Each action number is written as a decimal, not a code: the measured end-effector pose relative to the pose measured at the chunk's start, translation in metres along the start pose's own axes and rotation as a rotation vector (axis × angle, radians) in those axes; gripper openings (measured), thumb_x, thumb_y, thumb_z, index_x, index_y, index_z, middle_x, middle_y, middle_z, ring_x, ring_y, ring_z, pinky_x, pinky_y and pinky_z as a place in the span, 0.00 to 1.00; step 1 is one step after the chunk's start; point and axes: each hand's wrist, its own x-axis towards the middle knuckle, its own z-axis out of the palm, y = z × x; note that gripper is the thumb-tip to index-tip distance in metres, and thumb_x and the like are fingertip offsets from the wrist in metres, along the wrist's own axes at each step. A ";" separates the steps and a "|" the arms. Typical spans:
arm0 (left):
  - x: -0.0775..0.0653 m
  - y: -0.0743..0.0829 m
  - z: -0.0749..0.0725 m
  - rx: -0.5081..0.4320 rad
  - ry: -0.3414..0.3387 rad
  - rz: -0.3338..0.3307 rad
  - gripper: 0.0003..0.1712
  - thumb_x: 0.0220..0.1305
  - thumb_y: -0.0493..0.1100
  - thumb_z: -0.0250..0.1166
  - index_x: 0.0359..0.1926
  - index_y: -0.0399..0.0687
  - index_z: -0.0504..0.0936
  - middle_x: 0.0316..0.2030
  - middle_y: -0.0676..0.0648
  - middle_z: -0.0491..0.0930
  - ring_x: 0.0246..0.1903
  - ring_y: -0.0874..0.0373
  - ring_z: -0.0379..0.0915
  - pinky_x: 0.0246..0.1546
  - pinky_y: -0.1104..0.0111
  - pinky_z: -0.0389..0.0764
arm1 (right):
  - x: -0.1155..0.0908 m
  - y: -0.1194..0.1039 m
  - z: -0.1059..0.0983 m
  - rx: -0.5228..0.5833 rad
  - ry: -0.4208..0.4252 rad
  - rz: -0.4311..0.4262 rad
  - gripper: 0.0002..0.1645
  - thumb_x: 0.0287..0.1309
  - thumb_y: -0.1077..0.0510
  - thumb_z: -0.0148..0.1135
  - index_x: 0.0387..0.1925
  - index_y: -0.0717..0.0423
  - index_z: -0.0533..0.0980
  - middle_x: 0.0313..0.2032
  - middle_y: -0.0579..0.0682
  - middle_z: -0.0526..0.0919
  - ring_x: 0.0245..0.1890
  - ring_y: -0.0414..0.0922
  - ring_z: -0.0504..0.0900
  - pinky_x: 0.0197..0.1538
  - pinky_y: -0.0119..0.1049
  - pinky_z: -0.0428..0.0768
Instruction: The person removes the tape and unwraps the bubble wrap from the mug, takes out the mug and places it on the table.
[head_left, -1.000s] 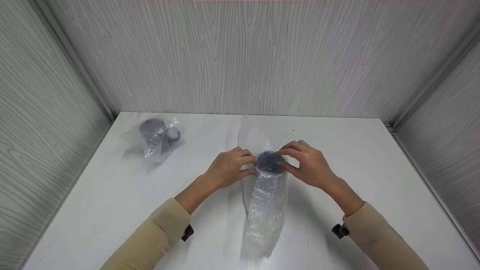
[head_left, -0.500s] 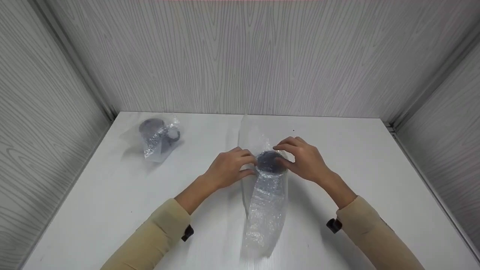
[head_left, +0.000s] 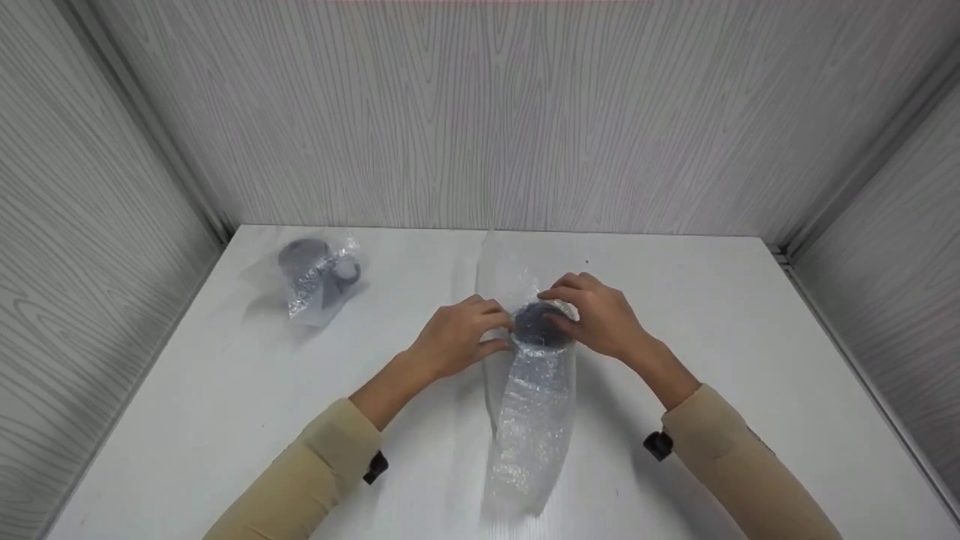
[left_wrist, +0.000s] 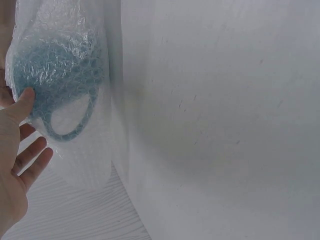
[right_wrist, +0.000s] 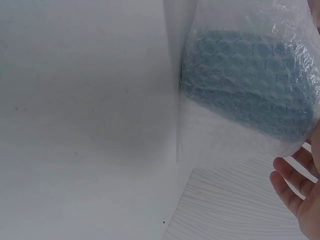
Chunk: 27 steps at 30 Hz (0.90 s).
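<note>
A dark blue-grey mug (head_left: 531, 328) stands on the white table inside bubble wrap (head_left: 525, 442), its round top facing up. In the left wrist view the mug's handle (left_wrist: 90, 107) shows through the plastic. My left hand (head_left: 461, 334) holds the wrapped mug from the left, thumb on the near side and fingers farther round. From the right, my right hand (head_left: 607, 319) grips its upper edge, with the index finger curled at the far rim and the thumb over the top. Some right-hand fingers (right_wrist: 292, 177) are spread beside the wrap in the right wrist view.
A second mug in bubble wrap (head_left: 307, 274) lies at the back left of the table (head_left: 225, 420). The wrap's loose ends stretch toward the back edge and the front. Wood-grain panels (head_left: 480, 112) enclose the table at the back and sides.
My right hand has moved a little left and back, bringing its thumb farther over the mug's top. The left hand and the mug have stayed in place.
</note>
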 end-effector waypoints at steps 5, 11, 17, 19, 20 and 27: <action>-0.001 0.000 0.001 -0.005 -0.003 -0.003 0.13 0.63 0.50 0.77 0.47 0.54 0.89 0.47 0.52 0.90 0.46 0.55 0.85 0.42 0.64 0.89 | 0.001 -0.001 0.002 -0.005 0.005 0.002 0.16 0.62 0.58 0.76 0.51 0.51 0.88 0.47 0.49 0.89 0.46 0.49 0.87 0.45 0.45 0.90; -0.001 0.001 0.000 0.015 0.014 0.015 0.13 0.62 0.50 0.77 0.47 0.55 0.89 0.46 0.53 0.89 0.44 0.56 0.85 0.41 0.66 0.89 | 0.002 -0.001 0.003 -0.021 0.024 -0.014 0.14 0.61 0.57 0.77 0.49 0.51 0.88 0.44 0.48 0.90 0.41 0.47 0.85 0.41 0.41 0.89; -0.001 0.000 0.000 0.020 0.019 0.021 0.13 0.62 0.50 0.77 0.46 0.55 0.89 0.45 0.53 0.89 0.44 0.56 0.85 0.41 0.65 0.89 | 0.004 -0.003 0.003 -0.034 0.037 -0.014 0.13 0.59 0.57 0.78 0.46 0.52 0.89 0.43 0.48 0.90 0.40 0.47 0.85 0.42 0.42 0.89; 0.000 0.000 0.000 0.021 0.016 0.019 0.13 0.62 0.50 0.77 0.46 0.55 0.89 0.45 0.53 0.89 0.44 0.55 0.85 0.41 0.65 0.89 | 0.004 -0.004 0.002 -0.037 0.039 -0.011 0.12 0.59 0.57 0.78 0.45 0.52 0.89 0.42 0.48 0.91 0.40 0.47 0.85 0.42 0.43 0.89; 0.000 0.000 0.000 0.022 0.016 0.019 0.13 0.62 0.50 0.77 0.46 0.55 0.89 0.46 0.53 0.89 0.44 0.55 0.85 0.41 0.65 0.89 | 0.004 -0.005 0.002 -0.040 0.038 -0.010 0.12 0.59 0.57 0.78 0.45 0.52 0.89 0.42 0.48 0.91 0.40 0.47 0.86 0.42 0.43 0.89; 0.000 0.000 0.000 0.023 0.020 0.023 0.13 0.61 0.50 0.77 0.45 0.55 0.89 0.45 0.53 0.90 0.43 0.55 0.85 0.40 0.65 0.89 | 0.003 -0.004 0.002 -0.061 0.056 -0.017 0.10 0.59 0.58 0.78 0.43 0.50 0.89 0.41 0.48 0.91 0.40 0.47 0.86 0.43 0.44 0.89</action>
